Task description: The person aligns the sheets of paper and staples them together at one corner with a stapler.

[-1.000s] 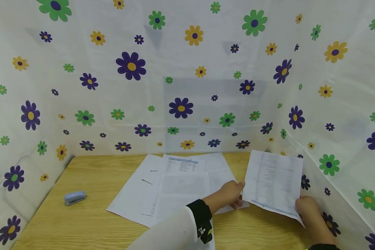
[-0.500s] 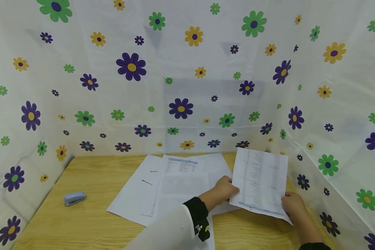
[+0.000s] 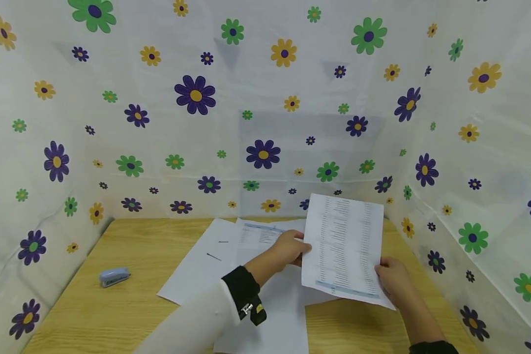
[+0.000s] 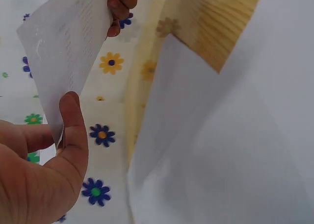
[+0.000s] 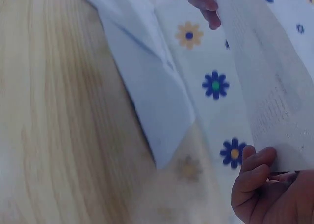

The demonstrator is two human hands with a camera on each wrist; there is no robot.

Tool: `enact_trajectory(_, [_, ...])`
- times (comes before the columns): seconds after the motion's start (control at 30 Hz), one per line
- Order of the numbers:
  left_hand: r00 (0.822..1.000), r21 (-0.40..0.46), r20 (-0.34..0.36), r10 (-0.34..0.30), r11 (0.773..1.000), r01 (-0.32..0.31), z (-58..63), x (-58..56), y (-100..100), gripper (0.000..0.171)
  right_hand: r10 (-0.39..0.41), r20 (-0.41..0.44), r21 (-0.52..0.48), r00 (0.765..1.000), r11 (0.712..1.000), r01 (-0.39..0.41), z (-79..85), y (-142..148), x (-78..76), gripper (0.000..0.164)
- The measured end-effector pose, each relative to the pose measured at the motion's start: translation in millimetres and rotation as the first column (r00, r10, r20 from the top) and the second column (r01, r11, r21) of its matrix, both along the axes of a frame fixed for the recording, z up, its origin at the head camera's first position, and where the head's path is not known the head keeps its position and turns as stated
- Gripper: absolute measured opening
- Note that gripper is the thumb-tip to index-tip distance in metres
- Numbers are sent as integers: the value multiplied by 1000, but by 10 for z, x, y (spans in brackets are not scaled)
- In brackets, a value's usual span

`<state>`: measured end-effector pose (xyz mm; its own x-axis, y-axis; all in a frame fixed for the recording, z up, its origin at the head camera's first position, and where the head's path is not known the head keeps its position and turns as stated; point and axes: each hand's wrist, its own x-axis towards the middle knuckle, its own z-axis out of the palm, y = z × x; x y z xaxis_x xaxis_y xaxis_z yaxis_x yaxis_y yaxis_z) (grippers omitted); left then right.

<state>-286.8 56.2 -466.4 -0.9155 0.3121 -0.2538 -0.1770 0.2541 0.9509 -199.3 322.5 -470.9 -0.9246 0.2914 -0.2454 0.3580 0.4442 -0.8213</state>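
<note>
While the printed sheet [image 3: 342, 246] is held upright above the bench [image 3: 132, 295], each edge is pinched: left hand [image 3: 287, 250], right hand [image 3: 391, 280].
Creasing or slippage onto the loose papers [image 3: 230, 260] is judged possible if either grip slackens.

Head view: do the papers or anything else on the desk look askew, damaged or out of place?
Nothing looks damaged. The loose sheets on the wooden desk lie fanned and overlapping at slightly different angles. The left hand and right hand hold one printed sheet upright, uncreased. A small stapler lies apart.
</note>
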Motion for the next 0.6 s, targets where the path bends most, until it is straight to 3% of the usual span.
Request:
enact_trajectory(0.17, [1000, 33, 3, -24, 999, 24, 129, 4, -406, 43, 71, -73, 1, 995, 998, -71, 150, -258, 15, 40])
enact_trajectory(0.33, [999, 55, -29, -29, 998, 30, 231, 65, -791, 42, 126, -108, -64, 986, 989, -134, 248, -532, 39, 34])
enact_trajectory(0.47, [998, 48, -55, -23, 999, 26, 237, 166, -1105, 40, 168, -123, -95, 978, 979, -180, 269, -765, 62, 33])
enact_trajectory(0.6, [998, 28, -66, -19, 999, 21, 208, 288, -1357, 40, 161, -125, -122, 979, 977, -176, 284, -948, 75, 35])
